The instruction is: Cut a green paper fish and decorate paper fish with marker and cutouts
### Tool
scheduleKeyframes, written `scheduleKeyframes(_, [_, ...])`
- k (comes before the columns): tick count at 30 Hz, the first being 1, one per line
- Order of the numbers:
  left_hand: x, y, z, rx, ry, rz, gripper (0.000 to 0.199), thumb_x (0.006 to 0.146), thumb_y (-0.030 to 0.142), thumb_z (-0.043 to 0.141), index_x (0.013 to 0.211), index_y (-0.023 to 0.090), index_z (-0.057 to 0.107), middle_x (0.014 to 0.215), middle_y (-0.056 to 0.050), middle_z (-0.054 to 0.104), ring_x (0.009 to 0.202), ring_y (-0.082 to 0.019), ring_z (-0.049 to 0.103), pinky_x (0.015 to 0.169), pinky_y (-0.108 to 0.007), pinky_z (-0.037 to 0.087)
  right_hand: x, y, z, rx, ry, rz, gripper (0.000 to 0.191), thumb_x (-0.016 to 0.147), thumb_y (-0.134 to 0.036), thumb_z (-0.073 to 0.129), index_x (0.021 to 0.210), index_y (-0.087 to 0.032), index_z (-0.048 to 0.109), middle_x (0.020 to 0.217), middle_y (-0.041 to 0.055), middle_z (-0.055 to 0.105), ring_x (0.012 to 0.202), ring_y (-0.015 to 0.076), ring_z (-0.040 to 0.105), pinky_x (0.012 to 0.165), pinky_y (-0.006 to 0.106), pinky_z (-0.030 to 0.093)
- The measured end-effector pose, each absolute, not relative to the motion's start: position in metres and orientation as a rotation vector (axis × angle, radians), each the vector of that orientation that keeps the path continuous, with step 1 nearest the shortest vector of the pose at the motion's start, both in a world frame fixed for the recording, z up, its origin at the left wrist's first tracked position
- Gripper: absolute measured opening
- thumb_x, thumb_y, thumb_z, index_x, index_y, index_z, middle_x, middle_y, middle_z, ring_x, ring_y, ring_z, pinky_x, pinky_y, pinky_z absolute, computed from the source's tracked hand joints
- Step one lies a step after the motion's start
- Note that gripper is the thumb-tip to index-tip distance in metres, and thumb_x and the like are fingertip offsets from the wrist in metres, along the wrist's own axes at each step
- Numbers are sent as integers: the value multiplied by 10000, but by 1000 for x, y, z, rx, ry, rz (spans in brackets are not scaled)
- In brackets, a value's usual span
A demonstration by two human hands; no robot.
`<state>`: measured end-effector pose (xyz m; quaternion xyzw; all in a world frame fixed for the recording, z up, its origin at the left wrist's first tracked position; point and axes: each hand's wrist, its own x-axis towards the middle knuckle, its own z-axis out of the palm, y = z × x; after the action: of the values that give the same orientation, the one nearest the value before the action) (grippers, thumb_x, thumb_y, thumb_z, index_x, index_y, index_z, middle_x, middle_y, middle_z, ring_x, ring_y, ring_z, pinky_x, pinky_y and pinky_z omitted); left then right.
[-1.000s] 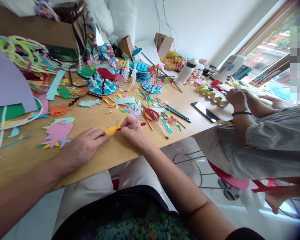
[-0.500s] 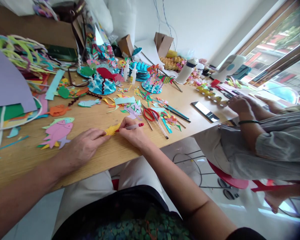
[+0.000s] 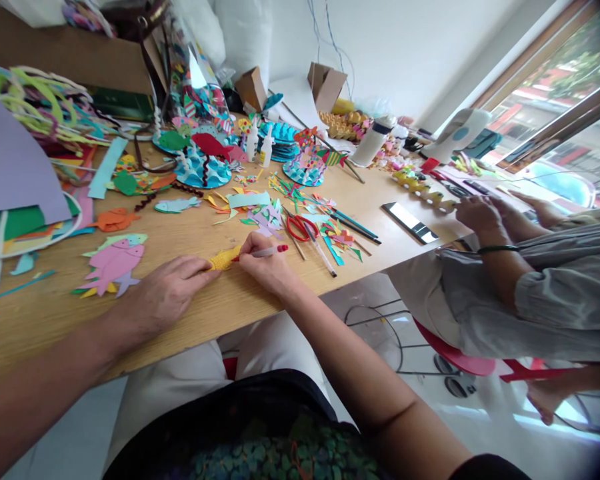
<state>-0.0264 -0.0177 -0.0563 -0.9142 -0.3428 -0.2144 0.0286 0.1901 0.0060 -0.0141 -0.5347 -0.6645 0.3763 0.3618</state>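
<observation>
A small yellow paper cutout (image 3: 223,260) with a dotted-looking surface lies flat on the wooden table. My left hand (image 3: 177,283) holds its left end down, fingers together. My right hand (image 3: 266,265) is closed around a red marker (image 3: 271,251) with a clear barrel, its tip touching the cutout's right side. Fingers partly hide both ends of the cutout. Left of my left hand, pink paper fish (image 3: 117,263) overlap with green, yellow and purple ones. To the right of my right hand are red-handled scissors (image 3: 300,227) and a clear pen (image 3: 321,251).
Paper scraps (image 3: 260,212) spread beyond my hands. Behind them stand blue egg-carton crafts (image 3: 203,172) and white glue bottles (image 3: 266,148). A phone (image 3: 410,223) lies to the right, near a co-worker's hands (image 3: 480,212). Purple sheet (image 3: 17,167) and cords crowd the left.
My hands and the marker stay almost in place at the yellow cutout. The co-worker's hands at the right have shifted slightly.
</observation>
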Motion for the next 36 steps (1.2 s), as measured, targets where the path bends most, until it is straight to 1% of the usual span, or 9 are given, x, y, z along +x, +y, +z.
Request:
scheduleKeyframes(6, [-26, -18, -56, -2815, -1029, -684, 430, 910, 154, 276, 1209, 220, 576, 1092, -70, 613, 1037, -228, 551, 898, -392, 476, 191, 7, -15, -1365, -1635, 1010, 69, 634, -159, 505, 592, -200, 468, 616, -45, 502, 638, 119, 442, 587, 245, 319])
scheduleKeyframes(11, [-26, -17, -57, -2828, -1030, -694, 434, 916, 159, 268, 1217, 238, 569, 1095, -63, 613, 1037, -226, 552, 899, -397, 476, 191, 7, -14, -1349, -1669, 1006, 75, 630, -155, 507, 586, -200, 467, 621, -44, 505, 652, 122, 456, 599, 245, 330])
scheduleKeyframes(16, [-27, -18, -57, -2827, -1008, -706, 424, 906, 150, 294, 1222, 226, 567, 1080, -72, 610, 1021, -229, 556, 889, -392, 478, 191, 7, -14, -1370, -1704, 967, 82, 631, -140, 498, 587, -202, 467, 620, -44, 500, 654, 124, 452, 597, 244, 327])
scheduleKeyframes(21, [-27, -16, -59, -2819, -1025, -701, 456, 898, 145, 283, 1253, 270, 541, 1100, -55, 611, 1042, -228, 557, 893, -407, 479, 191, 6, -15, -1369, -1719, 951, 85, 645, -145, 506, 599, -204, 466, 625, -46, 502, 658, 123, 453, 594, 242, 324])
scheduleKeyframes(30, [-24, -18, -53, -2812, -1007, -691, 442, 887, 125, 287, 1196, 232, 584, 1069, -60, 619, 1019, -218, 558, 885, -380, 481, 190, 10, -20, -1349, -1703, 980, 72, 657, -161, 506, 620, -203, 460, 595, -59, 475, 591, 109, 419, 559, 242, 301])
scheduleKeyframes(36, [-24, -18, -54, -2833, -1042, -691, 436, 905, 162, 285, 1212, 247, 584, 1067, -59, 625, 1009, -219, 564, 888, -384, 478, 191, 9, -17, -1341, -1697, 948, 104, 644, -153, 518, 582, -200, 448, 608, -46, 496, 636, 116, 440, 583, 240, 317])
